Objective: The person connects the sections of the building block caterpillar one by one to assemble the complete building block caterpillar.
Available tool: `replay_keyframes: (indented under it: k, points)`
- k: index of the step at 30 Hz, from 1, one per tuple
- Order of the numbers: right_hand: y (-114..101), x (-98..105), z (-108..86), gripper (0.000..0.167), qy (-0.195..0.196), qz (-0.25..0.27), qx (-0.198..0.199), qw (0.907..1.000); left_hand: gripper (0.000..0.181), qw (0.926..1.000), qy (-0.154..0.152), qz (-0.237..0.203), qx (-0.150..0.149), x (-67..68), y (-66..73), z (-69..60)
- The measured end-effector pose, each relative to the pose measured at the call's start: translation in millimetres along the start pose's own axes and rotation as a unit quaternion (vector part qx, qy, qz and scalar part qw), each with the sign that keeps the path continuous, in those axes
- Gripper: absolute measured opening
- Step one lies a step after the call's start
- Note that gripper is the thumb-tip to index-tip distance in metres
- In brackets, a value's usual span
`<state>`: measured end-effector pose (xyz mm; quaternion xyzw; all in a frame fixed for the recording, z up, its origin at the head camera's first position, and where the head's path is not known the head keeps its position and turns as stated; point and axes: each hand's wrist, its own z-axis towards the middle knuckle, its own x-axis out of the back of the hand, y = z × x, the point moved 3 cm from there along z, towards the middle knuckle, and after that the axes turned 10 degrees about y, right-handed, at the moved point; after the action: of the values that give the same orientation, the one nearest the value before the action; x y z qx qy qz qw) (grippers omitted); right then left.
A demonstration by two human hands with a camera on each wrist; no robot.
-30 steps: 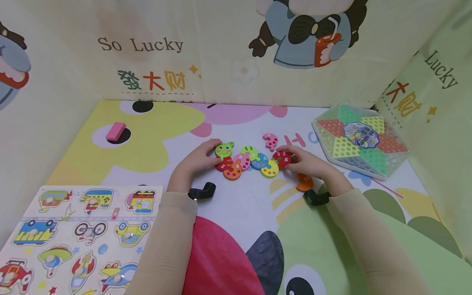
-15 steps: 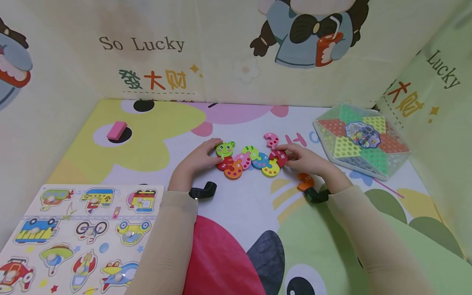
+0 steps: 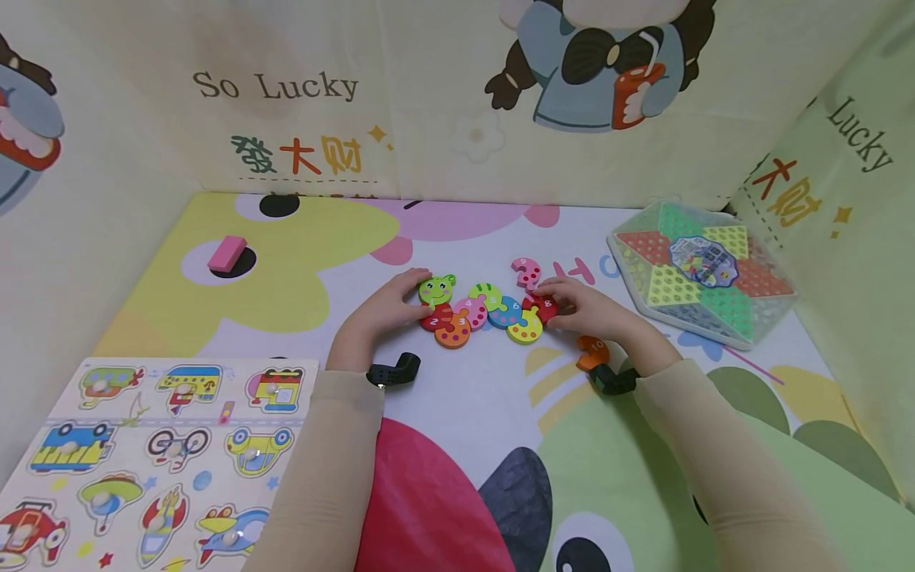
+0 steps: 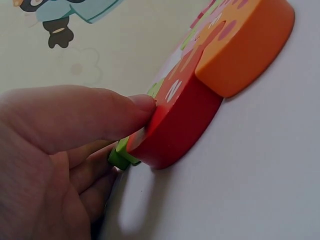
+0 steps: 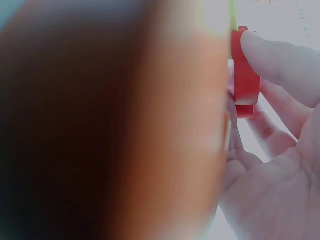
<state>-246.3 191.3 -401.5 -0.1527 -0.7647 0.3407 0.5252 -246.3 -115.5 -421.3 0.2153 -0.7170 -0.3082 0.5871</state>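
A row of wooden number puzzle pieces forms a caterpillar on the table. My left hand (image 3: 382,310) holds its left end: the thumb touches the red 2 piece (image 4: 175,125), and the fingers reach behind the green smiling head piece (image 3: 436,291). At the other end, my right hand (image 3: 596,310) pinches a red puzzle piece (image 3: 538,305) beside the yellow piece (image 3: 525,326); its fingers partly cover it. Just beyond lies a pink 9 piece (image 3: 527,272). An orange 10 piece (image 3: 592,352) lies under the right wrist, and an orange blur fills much of the right wrist view.
A clear box of coloured pegboard triangles (image 3: 704,270) lies at the back right. A pink block (image 3: 227,253) is at the back left. The vehicle puzzle board (image 3: 143,461) occupies the front left. Printed cloth walls (image 3: 429,95) enclose the table.
My right hand has turned the red piece and shifted it slightly left, against the yellow piece. The left hand stays at the head end.
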Motion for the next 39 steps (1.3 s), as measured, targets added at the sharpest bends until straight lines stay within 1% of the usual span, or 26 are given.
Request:
replay_keyframes:
  k: [6, 11, 13, 18, 25, 28, 31, 34, 37, 39]
  points:
    - [-2, 0, -1.1, 0.053, 0.007, -0.014, -0.018, 0.9997, 0.064, 1.0000, -0.002, 0.000, 0.000, 0.0, -0.3, -0.1]
    - [-6, -1, -0.4, 0.052, 0.009, -0.031, 0.000, 0.9995, 0.064, 1.0000, -0.002, 0.002, -0.002, 0.1, -0.9, -0.1]
    - [-7, -2, 0.1, 0.051, 0.011, -0.045, 0.008, 0.9989, 0.064, 1.0000, -0.002, 0.002, -0.001, 0.4, -1.1, -0.2]
    - [-6, -3, 0.2, 0.053, 0.011, -0.062, 0.006, 0.9980, 0.064, 1.0000, -0.002, 0.002, 0.003, 0.4, -2.0, -0.3]
    - [-6, -1, -0.1, 0.054, 0.008, -0.060, 0.009, 0.9981, 0.065, 1.0000, -0.005, -0.001, 0.007, -0.2, -3.4, -1.1]
    - [-9, 5, 4.5, 0.051, 0.014, -0.063, 0.009, 0.9978, 0.065, 0.9999, -0.004, -0.002, 0.010, 0.1, -3.9, -1.4]
    - [-16, 14, 13.2, 0.050, 0.032, -0.060, 0.013, 0.9976, 0.064, 0.9999, -0.003, -0.003, 0.011, 0.3, -4.3, -1.5]
    - [-22, 24, 21.7, 0.053, 0.046, -0.054, 0.016, 0.9973, 0.064, 0.9999, -0.004, -0.006, 0.013, -0.4, -4.1, -1.3]
    - [-26, 31, 29.5, 0.056, 0.047, -0.059, 0.015, 0.9970, 0.064, 0.9999, -0.002, -0.009, 0.012, -1.2, -3.0, -0.4]
    - [-26, 33, 34.5, 0.057, 0.038, -0.064, 0.008, 0.9972, 0.064, 0.9999, -0.003, -0.008, 0.008, -1.6, -2.1, 0.4]
